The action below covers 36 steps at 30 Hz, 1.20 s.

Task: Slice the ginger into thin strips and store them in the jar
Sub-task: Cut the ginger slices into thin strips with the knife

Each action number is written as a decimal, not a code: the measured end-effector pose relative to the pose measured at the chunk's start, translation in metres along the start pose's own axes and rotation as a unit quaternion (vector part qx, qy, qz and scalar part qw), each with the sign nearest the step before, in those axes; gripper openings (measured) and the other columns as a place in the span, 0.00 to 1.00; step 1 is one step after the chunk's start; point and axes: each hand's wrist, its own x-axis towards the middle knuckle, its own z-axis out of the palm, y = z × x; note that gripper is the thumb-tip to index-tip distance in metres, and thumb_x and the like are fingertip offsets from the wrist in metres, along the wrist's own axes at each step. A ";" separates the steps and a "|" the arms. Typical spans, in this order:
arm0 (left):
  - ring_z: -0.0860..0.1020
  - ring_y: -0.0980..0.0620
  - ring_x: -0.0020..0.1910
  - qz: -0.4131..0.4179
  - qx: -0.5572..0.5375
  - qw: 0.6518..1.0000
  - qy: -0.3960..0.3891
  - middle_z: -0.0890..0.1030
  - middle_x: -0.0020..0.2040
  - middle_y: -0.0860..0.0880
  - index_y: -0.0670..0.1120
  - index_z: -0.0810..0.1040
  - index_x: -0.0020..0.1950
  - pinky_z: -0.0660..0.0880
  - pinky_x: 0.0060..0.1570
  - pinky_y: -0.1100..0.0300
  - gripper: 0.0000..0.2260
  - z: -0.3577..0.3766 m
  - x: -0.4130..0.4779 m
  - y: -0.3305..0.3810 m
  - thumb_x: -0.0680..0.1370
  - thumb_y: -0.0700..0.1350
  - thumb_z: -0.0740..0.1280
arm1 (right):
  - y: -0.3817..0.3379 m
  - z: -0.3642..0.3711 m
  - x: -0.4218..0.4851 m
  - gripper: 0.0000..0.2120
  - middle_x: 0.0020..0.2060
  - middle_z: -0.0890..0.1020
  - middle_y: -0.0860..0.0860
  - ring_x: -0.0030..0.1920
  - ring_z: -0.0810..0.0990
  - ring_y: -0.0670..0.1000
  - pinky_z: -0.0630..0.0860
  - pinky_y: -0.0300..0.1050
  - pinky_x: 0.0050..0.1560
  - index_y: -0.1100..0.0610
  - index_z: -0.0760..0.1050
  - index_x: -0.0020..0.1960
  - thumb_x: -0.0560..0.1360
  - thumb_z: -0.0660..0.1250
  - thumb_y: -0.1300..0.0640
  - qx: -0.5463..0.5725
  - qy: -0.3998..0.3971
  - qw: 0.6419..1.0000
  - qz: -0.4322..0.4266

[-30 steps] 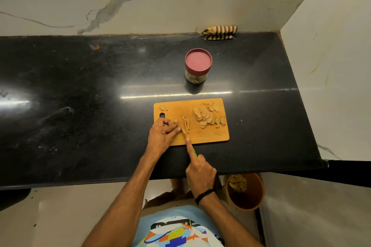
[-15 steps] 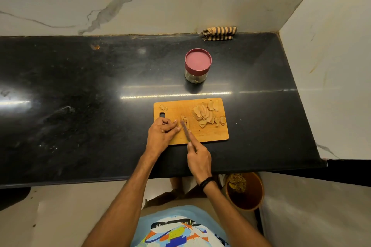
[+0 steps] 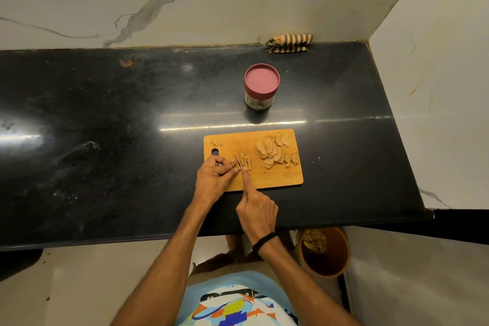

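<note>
Head cam had the ginger slice (image 3: 237,162) on the cutting board's (image 3: 277,178) left half, long axis running away from the person, pinned by the left hand's (image 3: 213,177) curled fingertips. The knife (image 3: 240,165) lay pretty much parallel, just right of them, with the right hand (image 3: 258,209) clenched on it. Uncut slices (image 3: 272,152) sat board-right, and the lidded jar (image 3: 261,87) beyond it.

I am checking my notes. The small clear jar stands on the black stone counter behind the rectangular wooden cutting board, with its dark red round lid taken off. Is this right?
Not quite. The head view shows the dark red round lid on the small clear jar, not off. The jar does stand on the black stone counter behind the rectangular wooden cutting board.
</note>
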 end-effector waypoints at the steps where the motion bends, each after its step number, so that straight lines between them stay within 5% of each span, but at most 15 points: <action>1: 0.74 0.61 0.49 0.000 -0.003 1.000 0.000 0.77 0.48 0.52 0.47 0.86 0.54 0.74 0.46 0.71 0.08 0.000 0.000 0.000 0.76 0.45 0.74 | 0.000 0.002 0.001 0.29 0.26 0.67 0.46 0.25 0.65 0.46 0.61 0.43 0.29 0.46 0.61 0.78 0.79 0.63 0.59 -0.006 0.001 1.000 -0.004; 36: 0.76 0.60 0.44 -0.031 -0.026 0.999 -0.010 0.76 0.45 0.52 0.43 0.82 0.47 0.74 0.40 0.69 0.09 0.003 0.004 -0.006 0.77 0.48 0.73 | 0.012 0.010 -0.022 0.43 0.24 0.62 0.48 0.20 0.58 0.46 0.56 0.39 0.22 0.46 0.65 0.76 0.65 0.73 0.64 -0.148 0.024 0.988 -0.024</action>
